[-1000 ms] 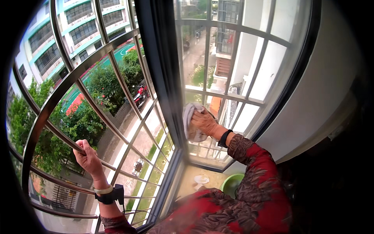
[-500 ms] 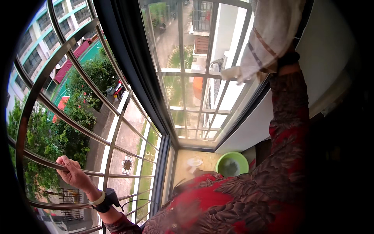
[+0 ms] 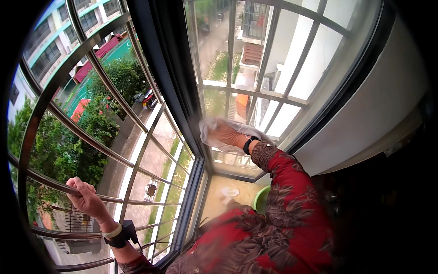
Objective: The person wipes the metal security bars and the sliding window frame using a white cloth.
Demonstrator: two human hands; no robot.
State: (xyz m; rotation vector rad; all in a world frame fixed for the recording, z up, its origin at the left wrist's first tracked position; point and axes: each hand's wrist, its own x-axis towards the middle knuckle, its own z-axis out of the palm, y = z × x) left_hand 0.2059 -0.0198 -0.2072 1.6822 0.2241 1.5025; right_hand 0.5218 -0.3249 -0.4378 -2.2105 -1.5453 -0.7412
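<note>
At left, the left hand (image 3: 87, 201) grips a bar (image 3: 45, 180); the right hand (image 3: 226, 134) grasps a cloth (image 3: 206, 132) against the pane (image 3: 269, 59), a bowl (image 3: 256, 200) near its sleeve (image 3: 292, 180).

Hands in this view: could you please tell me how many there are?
2: the left hand grips a metal bar, and the right hand holds a pale cloth at the window pane. No other hand shows.

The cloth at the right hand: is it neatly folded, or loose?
Loose, not neatly folded: the cloth bunches around the right hand and spreads unevenly beyond it.
</note>
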